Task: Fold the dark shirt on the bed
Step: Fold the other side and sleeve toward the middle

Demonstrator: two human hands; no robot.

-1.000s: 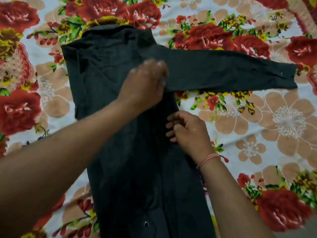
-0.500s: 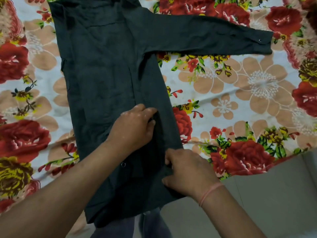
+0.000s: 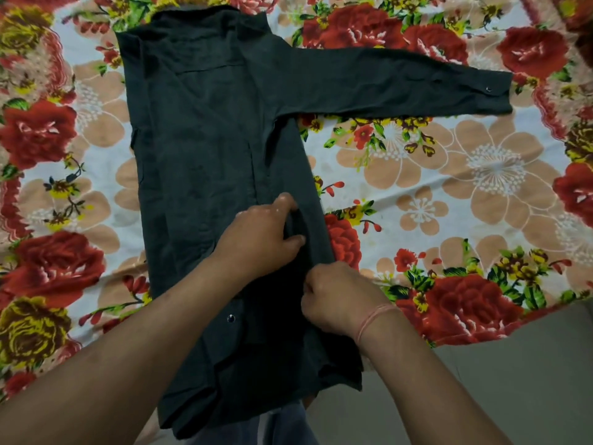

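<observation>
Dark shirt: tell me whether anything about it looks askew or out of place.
One sleeve of the dark shirt sticks straight out to the right across the floral sheet, unfolded, and the hem hangs past the bed's edge.

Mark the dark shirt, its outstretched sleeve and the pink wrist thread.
dark shirt (image 3: 199, 139): head view, on the flat chest panel.
outstretched sleeve (image 3: 385, 81): head view, midway along its length.
pink wrist thread (image 3: 372, 316): head view, on the strands crossing the right wrist.
</observation>
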